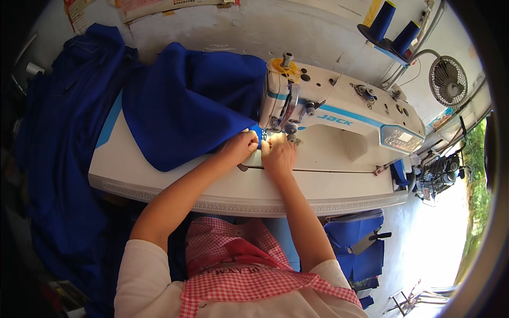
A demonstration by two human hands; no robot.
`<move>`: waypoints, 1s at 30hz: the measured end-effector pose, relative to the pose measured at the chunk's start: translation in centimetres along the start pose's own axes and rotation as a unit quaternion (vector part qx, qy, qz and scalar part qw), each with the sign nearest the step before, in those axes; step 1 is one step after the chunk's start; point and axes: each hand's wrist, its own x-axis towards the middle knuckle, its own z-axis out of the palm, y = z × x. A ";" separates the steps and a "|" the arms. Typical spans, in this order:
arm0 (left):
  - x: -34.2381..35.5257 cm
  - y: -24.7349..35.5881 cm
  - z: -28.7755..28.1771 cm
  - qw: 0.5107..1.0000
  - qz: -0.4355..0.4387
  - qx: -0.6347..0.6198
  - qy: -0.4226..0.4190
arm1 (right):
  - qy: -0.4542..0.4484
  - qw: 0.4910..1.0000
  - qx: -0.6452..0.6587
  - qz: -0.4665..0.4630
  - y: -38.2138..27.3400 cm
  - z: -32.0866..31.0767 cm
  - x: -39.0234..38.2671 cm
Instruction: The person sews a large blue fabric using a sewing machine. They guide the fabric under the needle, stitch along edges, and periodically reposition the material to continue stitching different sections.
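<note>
A large piece of blue fabric (196, 100) lies bunched over the left part of the sewing machine table, its right corner reaching the needle area. My left hand (241, 147) is closed on that corner, fingers curled at the fabric's edge. Just right of it, my right hand (279, 155) is held close below the needle of the white sewing machine (339, 114). Its fingers are bent together under the lamp's glare, and what they hold is hidden. Both forearms rest across the front of the white table (328, 185).
More blue fabric (63, 132) hangs in a heap at the left. Two blue thread cones (382, 22) stand behind the machine, near a small fan (448, 81). Below the table's right end are stacked blue pieces (355, 238) with a dark-handled blade (366, 243) on them.
</note>
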 end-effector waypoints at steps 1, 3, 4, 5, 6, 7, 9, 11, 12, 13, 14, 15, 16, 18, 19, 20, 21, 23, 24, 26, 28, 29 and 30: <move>0.0 -0.7 0.3 0.996 0.075 0.005 0.043 | -0.013 1.000 -0.007 0.013 -0.2 0.1 0.2; -0.4 -1.9 1.0 0.966 0.225 0.015 0.128 | 0.001 1.000 0.019 -0.005 -0.1 -0.1 0.0; -0.4 -2.3 1.1 0.963 0.241 0.003 0.120 | 0.008 0.999 0.032 -0.014 0.1 -0.2 -0.2; -0.4 -2.7 1.2 0.960 0.258 -0.008 0.112 | 0.012 0.999 0.036 -0.035 0.3 -0.4 -0.4; -0.4 -3.1 1.2 0.956 0.274 -0.021 0.104 | 0.016 0.998 0.039 -0.055 0.5 -0.6 -0.8; -0.2 -3.5 1.2 0.953 0.285 -0.008 0.101 | 0.019 0.996 0.042 -0.074 0.7 -0.9 -1.1; 0.8 -4.0 0.6 0.947 0.306 0.016 0.096 | 0.019 0.995 0.035 -0.093 0.6 -1.5 -1.4; 1.6 -3.9 0.1 0.952 0.291 0.010 0.093 | 0.019 0.995 0.015 -0.095 0.1 -2.0 -1.2; 1.8 -3.9 -0.1 0.955 0.283 0.008 0.090 | 0.008 0.995 0.017 -0.095 0.2 -1.9 -1.3; 2.2 -4.1 -0.2 0.958 0.275 0.010 0.084 | 0.011 0.995 0.025 -0.092 0.3 -1.8 -1.4; 2.6 -4.6 -0.3 0.961 0.266 0.013 0.078 | 0.014 0.995 0.034 -0.091 0.3 -1.7 -1.4; 2.8 -4.8 -0.5 0.964 0.257 0.015 0.071 | 0.016 0.995 0.042 -0.088 0.4 -1.6 -1.4; 3.1 -5.2 -0.8 0.946 0.311 0.053 0.070 | 0.013 0.995 0.064 -0.081 0.7 -1.4 -1.3; 2.7 -4.4 -0.6 0.976 0.208 -0.063 0.002 | 0.006 0.992 0.108 -0.065 1.6 -1.1 -1.4; 2.4 -3.6 -0.7 0.980 0.154 -0.118 -0.031 | 0.013 0.991 0.119 -0.065 1.8 -1.1 -1.4; 1.6 -2.9 -0.1 0.985 0.167 -0.051 -0.014 | 0.021 0.989 0.130 -0.066 1.8 -1.0 -1.4; 0.4 -1.9 0.8 0.984 0.180 0.017 0.003 | 0.030 0.987 0.141 -0.066 1.9 -1.0 -1.4; -1.6 0.1 2.1 0.984 0.141 0.050 0.095 | 0.021 0.986 0.152 -0.059 1.8 -1.0 -1.2; -2.1 0.6 2.8 0.978 0.131 0.095 0.128 | 0.014 0.986 0.158 -0.055 1.7 -1.0 -1.3; -3.0 0.6 2.8 0.977 0.129 0.100 0.139 | -0.008 0.984 0.169 -0.052 1.0 -1.3 -1.2; -4.0 1.9 0.9 0.984 0.156 0.015 0.090 | -0.011 0.981 0.190 -0.046 1.1 -1.9 -1.4; -4.6 4.0 -1.4 0.964 0.211 0.021 0.158 | -0.001 0.977 0.207 -0.043 1.6 -2.3 -1.7; -5.5 5.6 -4.1 0.938 0.264 0.028 0.222 | 0.010 0.973 0.226 -0.038 1.9 -2.5 -1.8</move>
